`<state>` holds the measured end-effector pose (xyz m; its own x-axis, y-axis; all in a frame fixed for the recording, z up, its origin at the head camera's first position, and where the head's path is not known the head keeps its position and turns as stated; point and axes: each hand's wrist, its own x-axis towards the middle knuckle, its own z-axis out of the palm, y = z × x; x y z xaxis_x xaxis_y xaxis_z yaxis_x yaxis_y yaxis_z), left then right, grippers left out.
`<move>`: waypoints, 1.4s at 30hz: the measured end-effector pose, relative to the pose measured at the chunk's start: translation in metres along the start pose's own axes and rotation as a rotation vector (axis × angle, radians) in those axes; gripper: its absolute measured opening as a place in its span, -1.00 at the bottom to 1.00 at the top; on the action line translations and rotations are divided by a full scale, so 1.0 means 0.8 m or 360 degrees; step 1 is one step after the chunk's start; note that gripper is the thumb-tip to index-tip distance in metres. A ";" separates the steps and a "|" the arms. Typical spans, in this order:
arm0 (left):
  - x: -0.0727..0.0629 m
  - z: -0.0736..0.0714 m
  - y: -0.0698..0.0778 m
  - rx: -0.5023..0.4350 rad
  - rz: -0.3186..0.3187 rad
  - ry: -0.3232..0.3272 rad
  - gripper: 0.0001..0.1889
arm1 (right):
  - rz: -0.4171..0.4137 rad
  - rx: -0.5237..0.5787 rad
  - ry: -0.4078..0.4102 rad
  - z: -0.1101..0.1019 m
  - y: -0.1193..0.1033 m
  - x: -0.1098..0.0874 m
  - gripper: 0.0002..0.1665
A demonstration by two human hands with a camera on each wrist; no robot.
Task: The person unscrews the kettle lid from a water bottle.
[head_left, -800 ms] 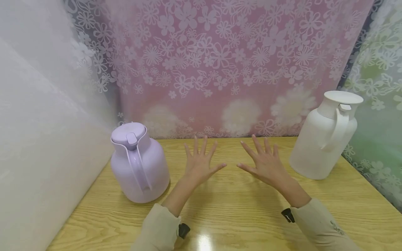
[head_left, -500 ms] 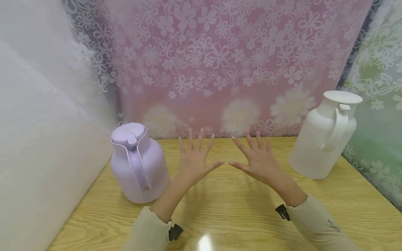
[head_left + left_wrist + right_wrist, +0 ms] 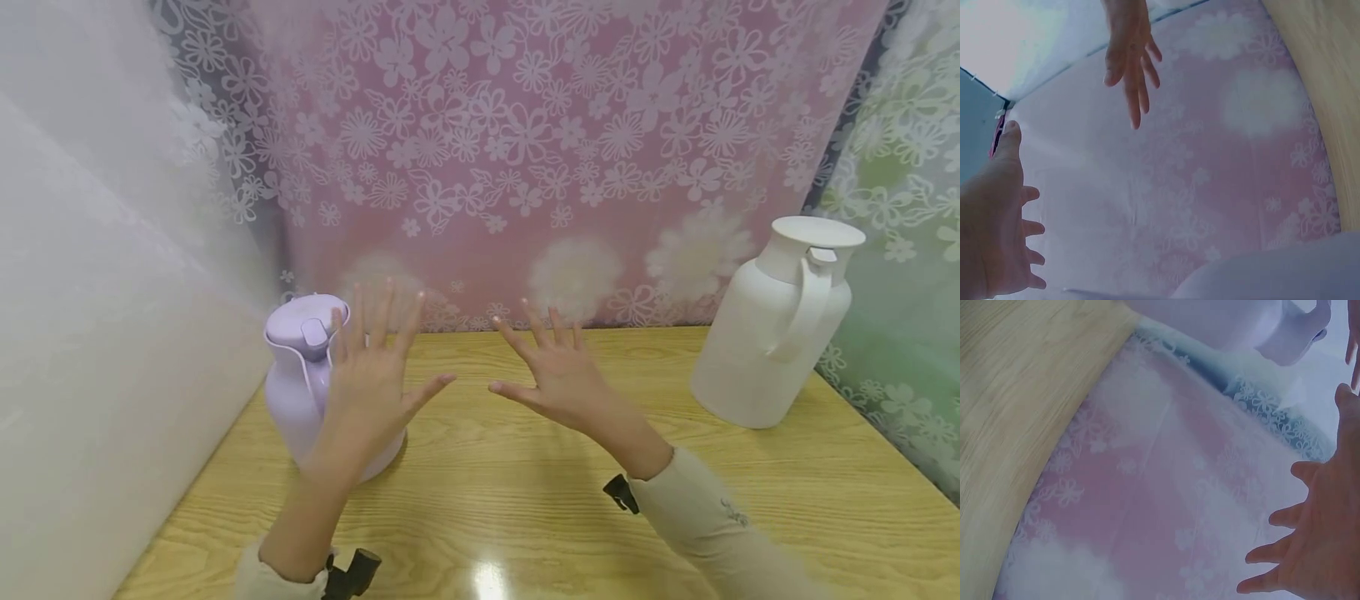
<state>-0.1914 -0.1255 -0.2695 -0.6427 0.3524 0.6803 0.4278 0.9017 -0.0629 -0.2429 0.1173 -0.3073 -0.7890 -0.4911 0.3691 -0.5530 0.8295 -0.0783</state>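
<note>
Before the lilac jug (image 3: pixel 295 396) hovers the left hand (image 3: pixel 371 379), outspread.

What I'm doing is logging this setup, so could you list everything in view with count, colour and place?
Lilac jug: one, lilac, on the table at left
White jug: one, white, on the table at right
Table: one, yellowish wood grain, under both jugs
Pink sheet: one, pink with pale flowers, behind the table
Green sheet: one, green with pale flowers, far right
White panel: one, whitish, far left
Black wrist devices: two, black, one by each cuff
Sleeves: two, beige, on the forearms
Left hand: one, fingers spread, partly covering the lilac jug in the head view
Right hand: one, fingers spread, between the left hand and the white jug
</note>
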 end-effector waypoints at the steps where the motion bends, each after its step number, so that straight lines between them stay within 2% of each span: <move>1: -0.004 -0.005 -0.006 0.0006 -0.0031 0.0009 -0.07 | -0.0009 0.0017 0.0002 0.002 -0.005 0.003 -0.05; 5: -0.021 -0.022 -0.031 -0.0014 -0.0169 0.0036 -0.07 | -0.0046 0.0056 -0.0001 0.013 -0.022 0.016 -0.06; 8: -0.035 -0.027 -0.054 -0.0123 -0.0262 0.0081 -0.10 | -0.0072 0.0076 0.0003 0.024 -0.032 0.025 -0.05; 13: -0.062 -0.021 -0.100 -0.0328 -0.0367 0.0159 -0.11 | -0.0099 0.0217 0.0005 0.044 -0.047 0.039 -0.05; 18: -0.094 -0.007 -0.140 -0.0690 -0.0516 0.0208 -0.19 | -0.0118 0.0374 -0.0055 0.067 -0.064 0.054 -0.06; 22: -0.115 0.005 -0.161 -0.0929 -0.0632 0.0103 -0.23 | -0.0145 0.0480 -0.0093 0.082 -0.081 0.066 -0.06; 29: -0.137 0.025 -0.185 -0.1176 -0.0749 -0.0185 -0.16 | -0.0111 0.0743 -0.0175 0.103 -0.105 0.085 -0.05; 36: -0.141 0.039 -0.195 -0.1333 -0.0851 -0.0367 -0.08 | -0.0067 0.0978 -0.0196 0.119 -0.120 0.099 -0.04; 39: -0.140 0.046 -0.197 -0.1418 -0.0859 -0.0409 -0.05 | -0.0055 0.1075 -0.0194 0.125 -0.123 0.103 0.01; 42: -0.137 0.053 -0.202 -0.1474 -0.0818 -0.0422 -0.01 | -0.0055 0.1189 -0.0190 0.131 -0.125 0.106 0.08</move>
<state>-0.2169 -0.2990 -0.3650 -0.9504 0.1303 0.2824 0.3103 0.4573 0.8334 -0.2824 -0.0356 -0.3653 -0.7680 -0.5744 0.2831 -0.5786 0.4330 -0.6911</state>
